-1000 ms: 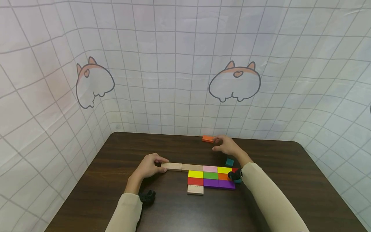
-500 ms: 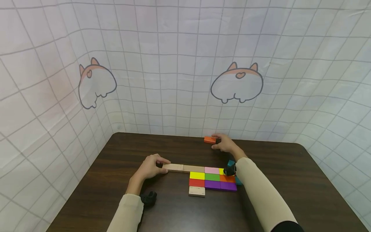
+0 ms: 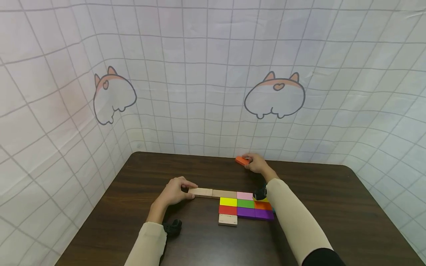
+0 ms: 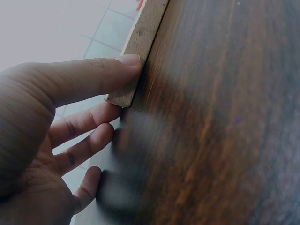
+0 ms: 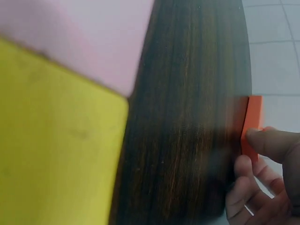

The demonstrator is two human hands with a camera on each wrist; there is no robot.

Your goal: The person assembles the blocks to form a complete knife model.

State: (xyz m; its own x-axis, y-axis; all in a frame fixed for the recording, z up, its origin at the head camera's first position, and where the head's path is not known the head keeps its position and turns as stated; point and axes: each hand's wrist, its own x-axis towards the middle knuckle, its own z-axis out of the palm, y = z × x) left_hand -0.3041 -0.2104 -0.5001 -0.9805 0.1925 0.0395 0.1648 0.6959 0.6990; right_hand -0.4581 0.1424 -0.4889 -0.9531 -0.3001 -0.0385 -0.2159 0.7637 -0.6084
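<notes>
My left hand (image 3: 173,191) holds the left end of a plain wooden block (image 3: 202,192) between thumb and fingers. In the left wrist view the thumb presses the near side of that wooden block (image 4: 140,37). At the table's far edge my right hand (image 3: 256,163) pinches an orange block (image 3: 242,160), which is turned at a slant. The right wrist view shows the thumb on the side of the orange block (image 5: 253,115). A second wooden block (image 3: 224,194) continues the row toward a pink block (image 3: 244,195).
Flat blocks lie together: yellow (image 3: 228,201), green (image 3: 245,204), red (image 3: 227,210), purple (image 3: 246,212), orange (image 3: 263,205), and a wooden block (image 3: 227,219) at the front. My right forearm covers the right end. A white grid cloth (image 3: 199,92) stands behind the dark table (image 3: 159,159).
My right hand has reached the orange block at the far edge, gripped it and turned it askew. My left hand stays at the wooden block. The head view has shifted slightly.
</notes>
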